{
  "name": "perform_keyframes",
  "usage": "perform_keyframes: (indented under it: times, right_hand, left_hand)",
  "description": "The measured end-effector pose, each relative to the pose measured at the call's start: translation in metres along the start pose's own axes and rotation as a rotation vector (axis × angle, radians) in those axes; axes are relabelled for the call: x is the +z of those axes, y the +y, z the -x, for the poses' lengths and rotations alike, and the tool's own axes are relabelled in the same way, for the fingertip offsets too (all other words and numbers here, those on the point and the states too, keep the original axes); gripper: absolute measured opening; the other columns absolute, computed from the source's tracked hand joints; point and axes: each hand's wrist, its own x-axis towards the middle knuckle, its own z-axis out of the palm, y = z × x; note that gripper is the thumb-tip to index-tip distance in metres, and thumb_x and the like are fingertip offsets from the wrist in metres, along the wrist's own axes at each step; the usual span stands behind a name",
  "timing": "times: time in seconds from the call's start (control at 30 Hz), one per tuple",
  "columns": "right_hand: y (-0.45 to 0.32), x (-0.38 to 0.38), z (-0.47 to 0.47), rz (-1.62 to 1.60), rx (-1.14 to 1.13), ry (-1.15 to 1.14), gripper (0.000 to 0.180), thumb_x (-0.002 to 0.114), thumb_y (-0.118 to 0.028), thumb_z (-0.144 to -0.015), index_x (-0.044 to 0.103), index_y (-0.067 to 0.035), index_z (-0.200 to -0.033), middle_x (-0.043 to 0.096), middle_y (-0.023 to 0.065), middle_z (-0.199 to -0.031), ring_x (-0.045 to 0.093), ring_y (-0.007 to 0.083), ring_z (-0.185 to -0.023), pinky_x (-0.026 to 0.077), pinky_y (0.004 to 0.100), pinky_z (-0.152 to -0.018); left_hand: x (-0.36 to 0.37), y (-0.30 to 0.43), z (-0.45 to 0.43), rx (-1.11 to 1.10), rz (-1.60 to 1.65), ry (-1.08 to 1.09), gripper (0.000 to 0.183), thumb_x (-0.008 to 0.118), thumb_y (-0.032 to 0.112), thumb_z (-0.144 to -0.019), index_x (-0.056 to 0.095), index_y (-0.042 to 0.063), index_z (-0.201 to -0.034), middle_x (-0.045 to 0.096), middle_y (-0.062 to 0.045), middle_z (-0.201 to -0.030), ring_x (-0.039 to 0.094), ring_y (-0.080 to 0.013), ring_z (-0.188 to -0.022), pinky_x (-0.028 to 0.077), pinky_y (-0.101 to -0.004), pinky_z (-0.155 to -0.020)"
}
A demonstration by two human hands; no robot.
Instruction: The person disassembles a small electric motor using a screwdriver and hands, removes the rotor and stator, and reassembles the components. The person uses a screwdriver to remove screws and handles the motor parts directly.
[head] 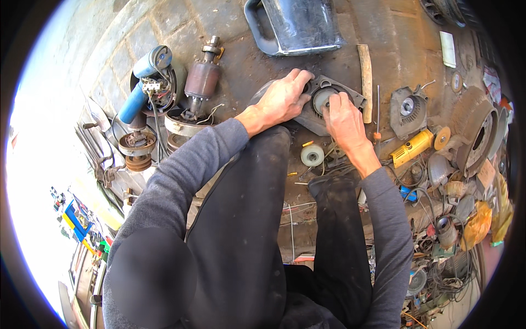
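Observation:
A grey cast-metal motor end cover [314, 121] with a round hub lies before my knees. My left hand [283, 96] grips its left edge, thumb towards the hub. The fingers of my right hand [344, 119] are bunched at the hub [323, 98]; whether they pinch a small part there is hidden. A wooden stick [365, 82] and a screwdriver [377, 119] with an orange handle lie to the right of the cover. Beyond them rests another metal housing part [408, 107] with a ribbed opening. Below the cover is a white plastic spool [312, 155].
A dark plastic jug [304, 24] stands beyond the cover. On the left are a motor rotor [202, 78] and a motor with blue capacitors [133, 107]. A yellow angle grinder [412, 148], cables and a rusty drum [476, 131] crowd the right.

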Motion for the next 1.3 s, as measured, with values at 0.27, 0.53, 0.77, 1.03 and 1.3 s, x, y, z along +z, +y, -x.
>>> perform_keyframes:
  times: [0.27, 0.53, 0.77, 1.03, 1.3]
  right_hand:
    - [0.000, -0.004, 0.000, -0.023, 0.015, -0.010, 0.031, 0.082, -0.012, -0.093, 0.058, 0.000, -0.109, 0.062, 0.0199, -0.105, 0.073, 0.0415, -0.091, 0.063, 0.0491, -0.075]
    - [-0.023, -0.025, 0.011, -0.203, 0.524, -0.032, 0.062, 0.085, -0.033, -0.091, 0.061, 0.004, -0.135, 0.064, 0.0279, -0.125, 0.070, 0.0482, -0.113, 0.057, 0.0542, -0.097]
    - [-0.019, -0.011, 0.026, -0.588, 0.934, 0.053, 0.070, 0.089, -0.035, -0.088, 0.069, 0.011, -0.136, 0.077, 0.0251, -0.126, 0.079, 0.0297, -0.112, 0.062, 0.0401, -0.098]
    - [-0.016, -0.010, 0.020, -0.770, 1.063, 0.069, 0.080, 0.089, -0.046, -0.078, 0.062, 0.012, -0.128, 0.060, 0.0323, -0.134, 0.064, 0.0488, -0.128, 0.054, 0.0525, -0.109]
    - [-0.019, -0.014, 0.024, -0.687, 0.939, 0.133, 0.084, 0.092, -0.045, -0.078, 0.058, 0.016, -0.123, 0.058, 0.0355, -0.130, 0.067, 0.0523, -0.121, 0.059, 0.0536, -0.101]
  left_hand:
    - [0.002, 0.000, 0.002, 0.004, -0.005, 0.019, 0.050, 0.080, 0.009, -0.094, 0.058, 0.002, -0.138, 0.068, -0.024, -0.121, 0.074, -0.0412, -0.104, 0.062, -0.0499, -0.089]
    - [0.003, 0.030, -0.006, -0.043, 0.197, 0.042, 0.049, 0.082, 0.007, -0.088, 0.063, 0.002, -0.133, 0.068, -0.016, -0.110, 0.073, -0.0262, -0.088, 0.061, -0.0397, -0.081]
    - [0.024, 0.068, 0.000, -0.148, 0.271, 0.113, 0.042, 0.083, 0.006, -0.092, 0.064, 0.004, -0.129, 0.063, 0.001, -0.091, 0.056, -0.0071, -0.077, 0.052, -0.0267, -0.068]
    - [0.046, 0.066, 0.000, -0.141, 0.195, 0.260, 0.022, 0.081, 0.010, -0.100, 0.066, 0.004, -0.115, 0.062, -0.001, -0.083, 0.054, -0.0096, -0.072, 0.050, -0.0289, -0.067]
    - [0.049, 0.062, 0.003, -0.084, 0.124, 0.292, 0.021, 0.083, 0.012, -0.101, 0.068, 0.002, -0.112, 0.069, 0.000, -0.091, 0.058, -0.0073, -0.081, 0.051, -0.0258, -0.075]
